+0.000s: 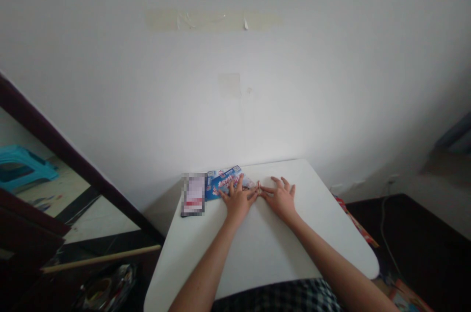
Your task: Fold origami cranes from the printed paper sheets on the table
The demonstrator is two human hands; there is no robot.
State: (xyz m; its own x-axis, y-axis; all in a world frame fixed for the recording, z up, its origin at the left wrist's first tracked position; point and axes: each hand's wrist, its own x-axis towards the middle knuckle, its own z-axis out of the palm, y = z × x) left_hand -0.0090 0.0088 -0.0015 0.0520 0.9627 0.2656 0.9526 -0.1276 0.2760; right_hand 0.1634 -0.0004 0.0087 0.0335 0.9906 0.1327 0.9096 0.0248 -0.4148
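Blue printed cardboard (223,183) is lying at the white table's (257,253) far edge beside a pixelated card (193,195), its lettering unreadable; the spread left hand (238,201) is resting on it, fingertips touching the spread right hand (280,199), with open tabletop nearer the body.

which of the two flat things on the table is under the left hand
The blue printed cardboard packet, under the left hand; the blurred dark-edged rectangle beside it lies apart from the hand.
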